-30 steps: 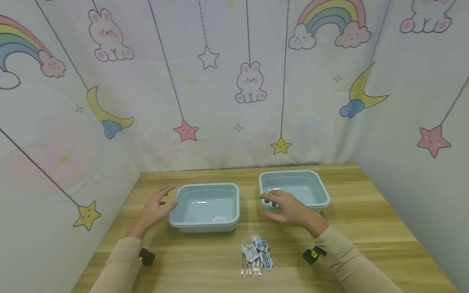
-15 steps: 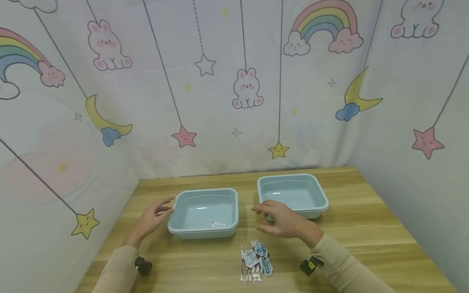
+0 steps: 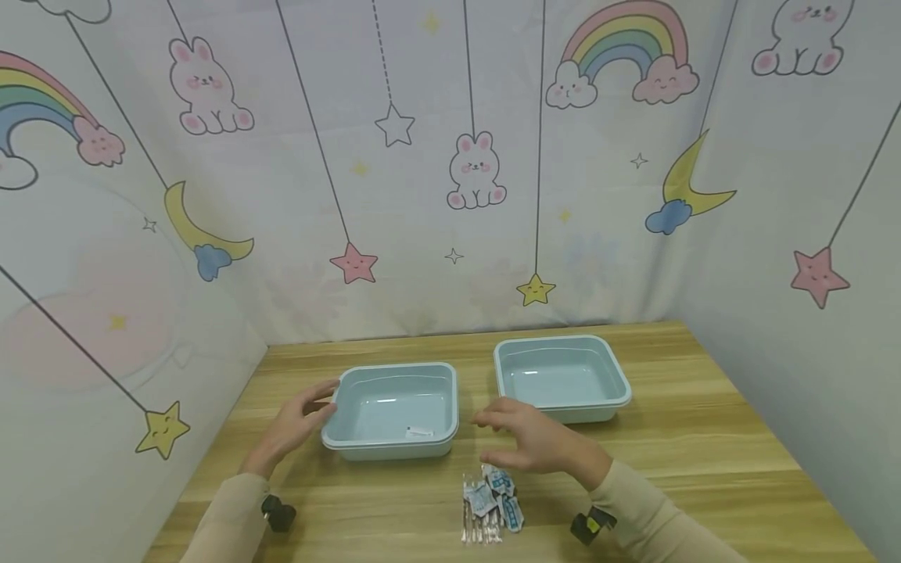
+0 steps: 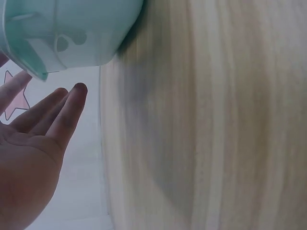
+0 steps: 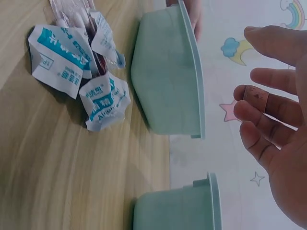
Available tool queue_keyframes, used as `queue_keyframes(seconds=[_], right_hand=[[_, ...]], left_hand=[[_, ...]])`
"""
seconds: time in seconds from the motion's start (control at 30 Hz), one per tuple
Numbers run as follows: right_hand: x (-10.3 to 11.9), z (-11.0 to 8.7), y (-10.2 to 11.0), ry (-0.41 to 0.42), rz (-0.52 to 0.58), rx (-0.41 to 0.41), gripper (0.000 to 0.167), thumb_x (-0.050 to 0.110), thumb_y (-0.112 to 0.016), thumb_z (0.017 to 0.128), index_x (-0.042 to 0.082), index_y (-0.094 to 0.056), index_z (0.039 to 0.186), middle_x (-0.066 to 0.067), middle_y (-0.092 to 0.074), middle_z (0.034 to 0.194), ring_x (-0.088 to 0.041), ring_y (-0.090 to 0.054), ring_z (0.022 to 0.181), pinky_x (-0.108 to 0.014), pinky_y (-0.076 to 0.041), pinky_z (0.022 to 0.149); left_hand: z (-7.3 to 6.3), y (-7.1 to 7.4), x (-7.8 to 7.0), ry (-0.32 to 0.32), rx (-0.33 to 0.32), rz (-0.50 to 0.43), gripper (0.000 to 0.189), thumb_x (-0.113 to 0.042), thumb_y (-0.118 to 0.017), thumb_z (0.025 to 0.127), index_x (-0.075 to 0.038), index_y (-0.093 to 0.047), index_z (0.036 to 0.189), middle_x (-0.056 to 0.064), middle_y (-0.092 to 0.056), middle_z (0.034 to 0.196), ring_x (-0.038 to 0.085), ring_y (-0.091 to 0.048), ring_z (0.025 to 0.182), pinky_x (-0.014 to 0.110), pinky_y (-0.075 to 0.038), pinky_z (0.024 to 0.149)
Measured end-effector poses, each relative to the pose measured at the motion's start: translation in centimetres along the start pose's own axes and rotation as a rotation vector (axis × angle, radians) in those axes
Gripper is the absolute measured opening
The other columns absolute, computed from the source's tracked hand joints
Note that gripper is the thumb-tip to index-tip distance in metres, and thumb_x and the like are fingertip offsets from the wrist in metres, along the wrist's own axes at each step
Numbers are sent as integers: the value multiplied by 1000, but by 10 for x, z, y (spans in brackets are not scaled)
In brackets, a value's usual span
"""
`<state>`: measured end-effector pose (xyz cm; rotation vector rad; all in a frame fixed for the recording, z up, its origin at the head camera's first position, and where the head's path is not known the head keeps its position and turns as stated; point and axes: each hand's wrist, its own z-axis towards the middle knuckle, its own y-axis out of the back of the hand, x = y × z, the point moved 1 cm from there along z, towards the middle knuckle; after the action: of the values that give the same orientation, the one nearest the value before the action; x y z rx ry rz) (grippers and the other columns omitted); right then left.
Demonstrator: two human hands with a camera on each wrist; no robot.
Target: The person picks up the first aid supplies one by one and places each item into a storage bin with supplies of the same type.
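My left hand [image 3: 292, 426] is at the left side of the left light-blue plastic tub [image 3: 394, 451], fingers relaxed by its rim and gripping nothing. In the left wrist view the fingers [image 4: 67, 115] stretch out under the tub's rim. My right hand [image 3: 538, 438] hovers between the two tubs, just beyond a small pile, fingers loosely spread with nothing in them. That pile has white sachets with blue print [image 5: 60, 60] lying on clear-wrapped cotton swabs [image 3: 482, 532]. Inside the left tub lies a small white packet [image 3: 420, 432].
The right light-blue tub [image 3: 594, 413] stands farther back on the wood-grain table [image 3: 704, 469]. A printed curtain [image 3: 415, 195] with rabbits and stars rises behind the table, and pale walls stand at both sides. A black wrist camera [image 3: 594, 525] sits at the right sleeve.
My right hand has moved left and nearer, from the right tub's front rim toward the pile. The left hand stays by the left tub. The head view has tilted slightly upward.
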<state>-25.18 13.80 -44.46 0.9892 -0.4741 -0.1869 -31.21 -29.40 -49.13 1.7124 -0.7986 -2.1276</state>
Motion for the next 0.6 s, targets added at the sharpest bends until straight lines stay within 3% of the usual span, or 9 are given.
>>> queue_keyframes(seconds=[0.13, 0.27, 0.6], right_hand=[[0, 1, -6, 50, -23, -3, 47, 30, -73, 87, 7, -62, 126, -8, -65, 113, -16, -61, 98, -21, -52, 81], [2, 1, -12, 49, -34, 19, 48, 33, -73, 86, 9, -63, 126, -6, -66, 113, -14, -61, 98, -18, -51, 80], [5, -1, -24, -20, -39, 128, 49, 39, -69, 89, 10, -62, 127, -5, -64, 121, -18, -59, 111, -32, -50, 95]], left_hand=[[0, -2, 1, 7, 0, -19, 52, -27, -60, 98, -8, -45, 144, 27, -46, 144, 45, -55, 120, 51, -49, 97], [-1, -4, 2, 28, 12, -54, 53, -24, -59, 98, -8, -43, 146, 28, -42, 147, 48, -53, 121, 52, -48, 97], [-1, -9, 3, 46, 8, -101, 53, -22, -56, 99, -10, -40, 148, 26, -37, 151, 48, -48, 127, 54, -45, 100]])
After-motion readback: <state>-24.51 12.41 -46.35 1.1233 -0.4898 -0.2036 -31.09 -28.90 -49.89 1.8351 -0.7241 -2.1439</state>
